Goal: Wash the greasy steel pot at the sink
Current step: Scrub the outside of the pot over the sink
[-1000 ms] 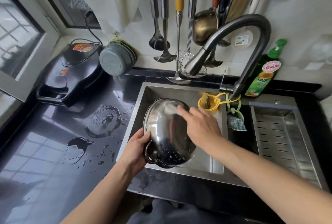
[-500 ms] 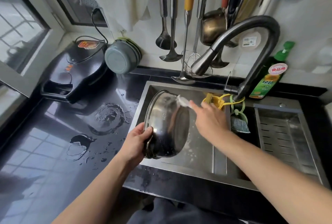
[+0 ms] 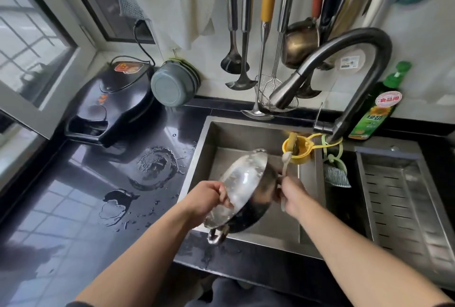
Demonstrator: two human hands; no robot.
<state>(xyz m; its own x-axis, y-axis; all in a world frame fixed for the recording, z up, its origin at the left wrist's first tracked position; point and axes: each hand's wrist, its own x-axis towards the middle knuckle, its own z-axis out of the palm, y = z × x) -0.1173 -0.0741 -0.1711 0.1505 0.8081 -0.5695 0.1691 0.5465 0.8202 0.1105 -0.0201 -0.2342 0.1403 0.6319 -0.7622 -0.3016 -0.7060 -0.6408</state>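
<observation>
Two hands hold the steel pot over the sink, tilted so its wet, flat base faces up and toward me. My left hand grips the pot's near-left rim, fingers curled over the edge. My right hand is closed on the pot's right side and pinches a pale cloth that sticks up beyond the pot. One loop handle hangs at the pot's low end, nearest me. Left of the pot, the dark tabletop carries puddles of water. Just past the pot, a yellow holder hangs at the base of the dark faucet. Farther left of the pot sit a black electric griddle and a grey bowl on its side. A green bottle stands beyond the pot to the right, and ladles hang on the wall.
</observation>
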